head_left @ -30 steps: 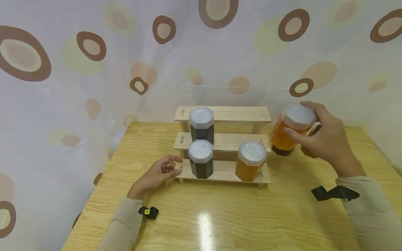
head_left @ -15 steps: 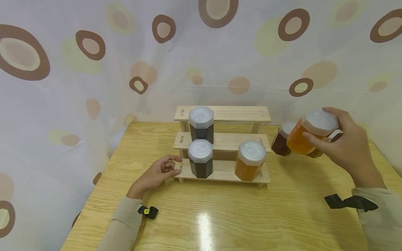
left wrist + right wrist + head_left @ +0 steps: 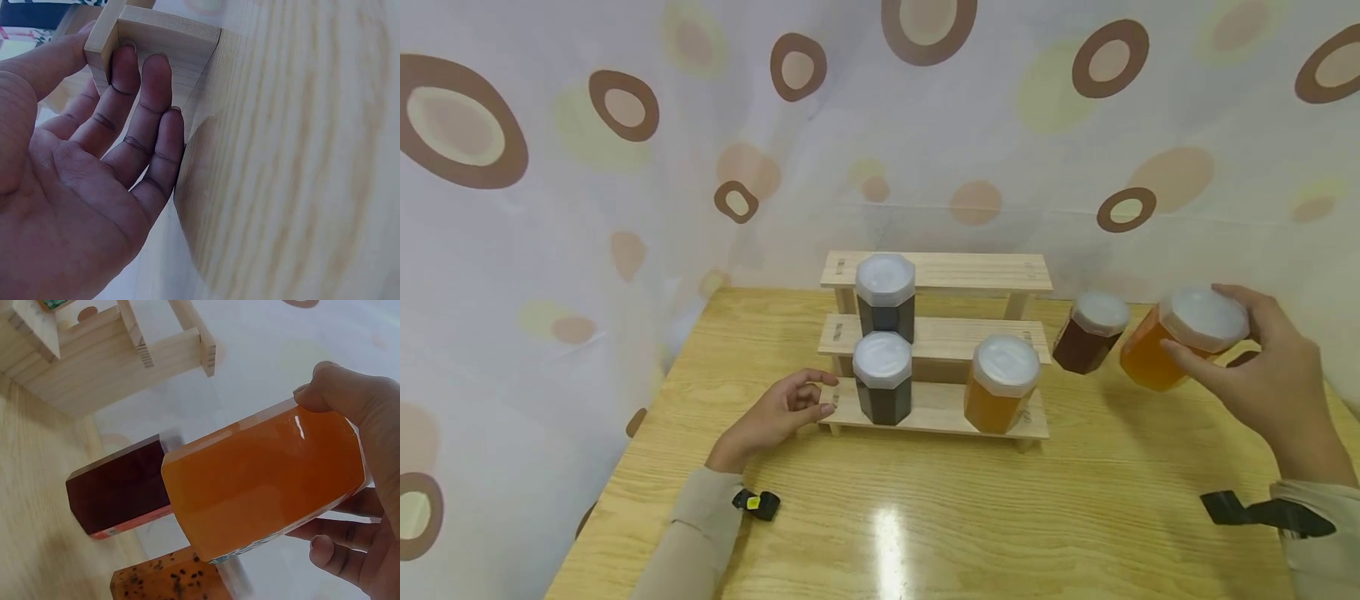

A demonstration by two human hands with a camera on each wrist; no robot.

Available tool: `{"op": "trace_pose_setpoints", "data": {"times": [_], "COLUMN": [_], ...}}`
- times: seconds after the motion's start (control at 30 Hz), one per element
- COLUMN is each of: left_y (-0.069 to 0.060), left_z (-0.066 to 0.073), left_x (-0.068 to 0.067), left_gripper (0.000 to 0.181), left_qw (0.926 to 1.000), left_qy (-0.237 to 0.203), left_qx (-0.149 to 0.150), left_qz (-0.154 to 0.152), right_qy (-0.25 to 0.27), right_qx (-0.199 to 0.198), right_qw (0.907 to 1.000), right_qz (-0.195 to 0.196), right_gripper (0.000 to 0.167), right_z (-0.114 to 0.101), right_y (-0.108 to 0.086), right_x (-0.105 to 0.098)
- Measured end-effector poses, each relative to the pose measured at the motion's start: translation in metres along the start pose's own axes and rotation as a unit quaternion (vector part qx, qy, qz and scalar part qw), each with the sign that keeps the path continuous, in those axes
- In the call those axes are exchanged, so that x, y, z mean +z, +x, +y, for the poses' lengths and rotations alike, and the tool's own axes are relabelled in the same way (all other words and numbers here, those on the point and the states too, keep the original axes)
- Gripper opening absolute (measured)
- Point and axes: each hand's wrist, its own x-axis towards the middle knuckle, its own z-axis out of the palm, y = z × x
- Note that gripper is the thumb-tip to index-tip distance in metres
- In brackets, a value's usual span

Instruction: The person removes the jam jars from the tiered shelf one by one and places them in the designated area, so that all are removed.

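Observation:
In the head view my right hand [image 3: 1277,375] grips an orange jar [image 3: 1157,354] by its white lid end, tilted, above the table at right. The right wrist view shows a thumb on one side of this jar and fingers at the other. My left hand [image 3: 778,412] holds the left end of the lowest step of a three-step wooden rack [image 3: 936,400], thumb and fingers about its edge. A dark jar [image 3: 883,400] stands on that step at left, and an amber jar [image 3: 992,404] at right. Another dark jar [image 3: 886,321] is on the middle step.
Right of the rack, a dark red jar [image 3: 1082,346] stands on the wooden table [image 3: 820,508]. A speckled orange jar [image 3: 169,578] shows in the right wrist view, mostly hidden behind the held jar in the head view. A patterned cloth [image 3: 850,125] hangs behind.
My right hand has carried the orange jar rightward and slightly down, away from the rack. The dark red jar behind it has come into sight. My left hand keeps its place.

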Motion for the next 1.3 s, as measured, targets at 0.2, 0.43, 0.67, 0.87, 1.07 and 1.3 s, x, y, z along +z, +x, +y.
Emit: {"op": "trace_pose_setpoints", "data": {"times": [0.2,0.43,0.67,0.87,1.07,1.3], "left_y": [0.0,0.001,0.0,0.001,0.001,0.0], "left_z": [-0.001,-0.002,-0.003,-0.002,-0.001,0.0], "left_x": [0.001,0.0,0.0,0.001,0.001,0.0], "left_gripper": [0.04,0.039,0.039,0.039,0.039,0.039], "left_qw": [1.0,0.9999,1.0,0.9999,0.9999,1.0], "left_qy": [-0.004,-0.011,-0.007,-0.014,-0.011,-0.007], "left_qx": [-0.003,0.004,0.004,0.007,0.005,-0.001], "left_qz": [0.002,-0.003,-0.002,-0.005,-0.005,-0.003], "right_qy": [0.001,-0.015,-0.037,-0.043,-0.048,-0.044], "right_qx": [0.014,0.041,0.08,0.095,0.114,0.123], "right_qw": [0.9999,0.999,0.9954,0.9935,0.9903,0.988], "right_qz": [0.003,-0.008,-0.039,-0.046,-0.063,-0.082], "right_gripper": [0.079,0.078,0.082,0.084,0.085,0.086], "right_z": [0.012,0.033,0.045,0.053,0.057,0.061], "right_y": [-0.008,-0.016,-0.022,-0.025,-0.028,-0.03], "right_x": [0.002,0.005,0.012,0.014,0.014,0.014]}}
